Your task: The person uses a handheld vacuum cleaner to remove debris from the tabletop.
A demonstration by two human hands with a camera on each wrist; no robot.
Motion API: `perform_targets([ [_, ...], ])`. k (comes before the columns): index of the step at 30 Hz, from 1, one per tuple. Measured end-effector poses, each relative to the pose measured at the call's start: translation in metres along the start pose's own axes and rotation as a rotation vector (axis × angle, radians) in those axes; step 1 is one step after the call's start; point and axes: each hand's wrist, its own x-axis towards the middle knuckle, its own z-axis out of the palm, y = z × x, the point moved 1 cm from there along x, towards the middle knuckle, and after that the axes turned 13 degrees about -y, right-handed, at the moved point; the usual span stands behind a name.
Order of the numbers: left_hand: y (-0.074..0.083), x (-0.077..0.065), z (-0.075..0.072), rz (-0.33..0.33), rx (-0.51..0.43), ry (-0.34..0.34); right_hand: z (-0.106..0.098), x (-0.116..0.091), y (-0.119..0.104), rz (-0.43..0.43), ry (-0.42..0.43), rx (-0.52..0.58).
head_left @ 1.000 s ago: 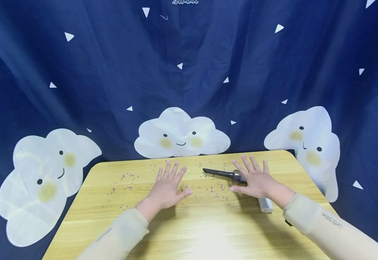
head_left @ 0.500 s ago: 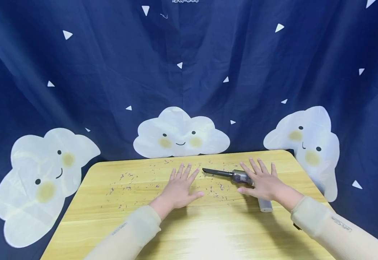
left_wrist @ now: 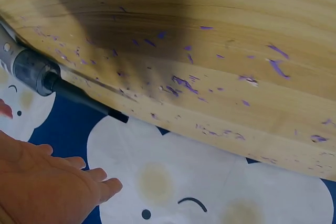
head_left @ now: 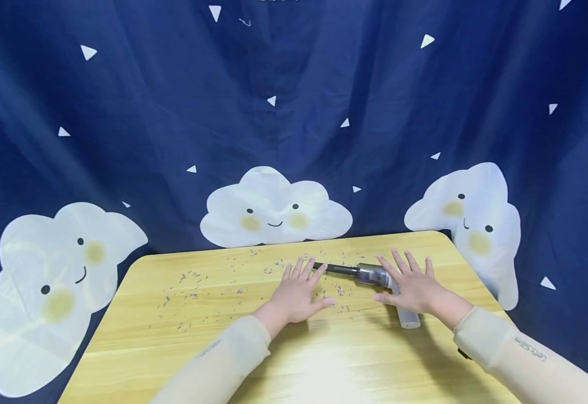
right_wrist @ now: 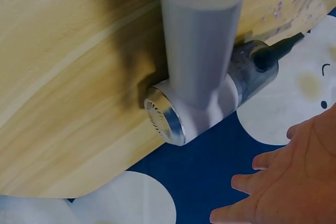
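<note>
A handheld vacuum cleaner (head_left: 373, 275) lies on the wooden table, with a pale grey handle (right_wrist: 202, 40), a clear dust cup and a black crevice nozzle (left_wrist: 79, 95). My right hand (head_left: 415, 289) hovers over its handle, fingers spread, holding nothing. To the left, my left hand (head_left: 296, 294) is also spread and holds nothing; in the head view its fingertips overlap the nozzle's tip. Small purple paper scraps (left_wrist: 184, 83) are scattered about the table, mostly left of the vacuum and around its nozzle. In the head view my right hand hides part of the vacuum's body.
The light wooden table (head_left: 137, 336) has rounded far corners. Right behind it hangs a dark blue curtain (head_left: 173, 101) printed with white clouds (head_left: 276, 191) and triangles. A bright glare lies on the table's near middle.
My left hand has moved right, toward the vacuum's nozzle. My right hand has shifted slightly right. The vacuum and the scraps stay in place, while the head view has turned a little.
</note>
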Motion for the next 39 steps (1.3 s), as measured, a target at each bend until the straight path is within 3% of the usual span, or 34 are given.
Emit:
perform_targets([
  [8,0.013,0.019,0.005,0.037,-0.025,-0.027,0.006,0.001,0.007,0.015,0.012,0.015],
  [20,0.021,0.045,0.021,-0.007,0.039,-0.086,0.010,0.004,0.011,0.031,-0.021,0.041],
  [28,0.031,0.059,0.033,0.009,0.063,-0.061,0.021,0.004,0.017,0.044,-0.039,0.058],
  [39,0.035,0.068,0.037,-0.007,0.043,-0.042,0.033,0.005,0.021,0.068,-0.077,0.055],
])
